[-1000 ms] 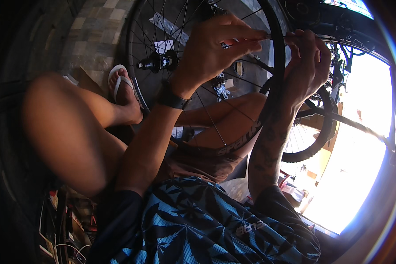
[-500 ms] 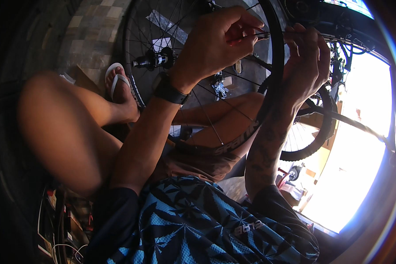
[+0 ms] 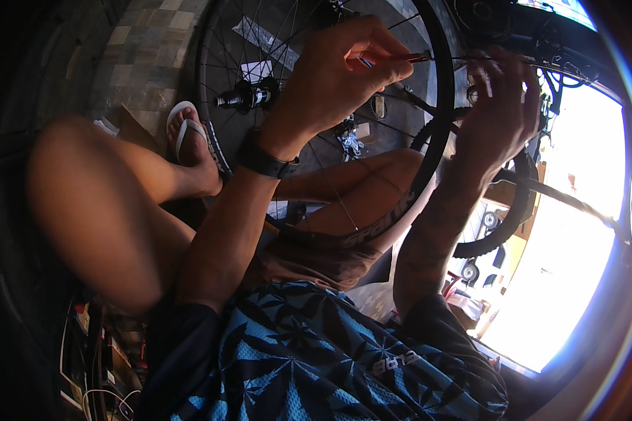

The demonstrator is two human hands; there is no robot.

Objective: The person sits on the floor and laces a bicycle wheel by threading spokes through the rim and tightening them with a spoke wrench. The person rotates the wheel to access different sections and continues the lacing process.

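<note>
A bicycle wheel stands across my lap, its black rim [image 3: 440, 105] rising between my hands and its black hub [image 3: 249, 96] to the left. On the inner side of the rim, my left hand [image 3: 347, 81] is closed in a pinch on a thin spoke [image 3: 418, 57] with a reddish glint, close to the rim. My right hand [image 3: 498, 105] is on the outer side, fingers curled and smeared by motion. A thin dark rod [image 3: 463, 57] runs from the rim to its fingertips; its far end is hidden.
A mountain bike's knobby tyre [image 3: 491, 242] stands beyond my right forearm, before a bright doorway [image 3: 576, 231]. Small silver parts [image 3: 351, 142] and a clear plastic strip [image 3: 263, 38] lie behind the spokes. Cables and boxes [image 3: 109, 358] crowd the lower left.
My right hand has moved outward from the rim, to the right, and its fingers have shifted. My left hand has turned slightly, still pinching close to the rim. The wheel has barely moved.
</note>
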